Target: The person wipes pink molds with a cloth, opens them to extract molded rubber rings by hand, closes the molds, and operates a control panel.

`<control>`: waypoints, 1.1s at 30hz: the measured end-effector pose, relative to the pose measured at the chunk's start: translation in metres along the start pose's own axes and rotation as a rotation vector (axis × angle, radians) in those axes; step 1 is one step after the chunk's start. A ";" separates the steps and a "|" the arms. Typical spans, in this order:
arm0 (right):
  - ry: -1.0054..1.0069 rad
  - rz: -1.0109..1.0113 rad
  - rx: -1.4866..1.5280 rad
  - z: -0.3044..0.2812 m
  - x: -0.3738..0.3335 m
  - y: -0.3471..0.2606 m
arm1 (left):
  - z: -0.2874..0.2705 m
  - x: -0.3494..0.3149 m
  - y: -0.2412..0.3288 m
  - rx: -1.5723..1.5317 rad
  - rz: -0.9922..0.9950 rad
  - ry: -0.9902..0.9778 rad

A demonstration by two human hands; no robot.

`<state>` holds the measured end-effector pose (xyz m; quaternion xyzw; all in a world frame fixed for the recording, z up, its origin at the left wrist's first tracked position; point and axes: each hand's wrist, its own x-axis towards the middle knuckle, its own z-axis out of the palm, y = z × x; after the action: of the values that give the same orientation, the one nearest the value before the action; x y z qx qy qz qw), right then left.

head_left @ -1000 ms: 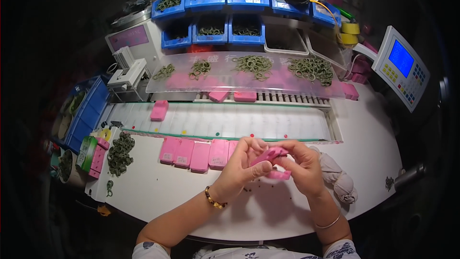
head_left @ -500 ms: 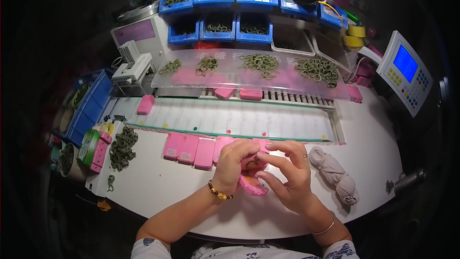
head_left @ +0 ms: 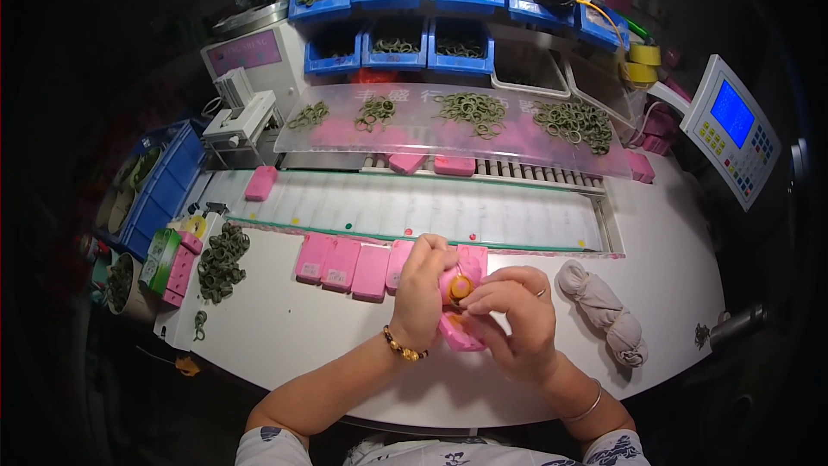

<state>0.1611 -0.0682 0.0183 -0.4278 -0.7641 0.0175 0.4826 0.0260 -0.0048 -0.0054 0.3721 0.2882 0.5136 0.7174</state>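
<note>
My left hand is wrapped round a pink rubber mould, bent so that its parted faces show. A round, yellowish ring-shaped spot shows in the mould's upper part. The lower flap of the mould hangs down towards me. My right hand has its curled fingers at the ring-shaped spot, with the thumb beside the flap. Whatever its fingertips pinch is hidden. Several closed pink moulds lie in a row just beyond my left hand.
Green rings are heaped at left; more lie on a clear shelf and in blue bins. A white sunken track crosses the table. A tied cloth bundle lies right, below a keypad screen.
My left hand has turned the mould so the ring-shaped spot faces up more fully. My right fingers, spread apart before, have curled in against the mould.
</note>
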 end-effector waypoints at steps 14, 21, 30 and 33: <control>-0.008 0.140 0.328 0.004 -0.011 -0.002 | -0.003 0.005 0.001 -0.321 -0.251 0.049; 0.345 0.235 0.283 -0.012 -0.003 0.020 | -0.002 0.005 0.011 0.027 -0.306 -0.088; 0.134 -0.185 -0.177 -0.017 0.000 0.021 | -0.004 -0.003 0.015 0.200 -0.143 -0.388; 0.110 -0.147 -0.173 -0.015 -0.001 0.024 | -0.005 -0.003 0.015 0.224 -0.142 -0.352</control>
<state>0.1878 -0.0593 0.0149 -0.4109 -0.7643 -0.1074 0.4853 0.0137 -0.0034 0.0046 0.5123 0.2393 0.3538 0.7451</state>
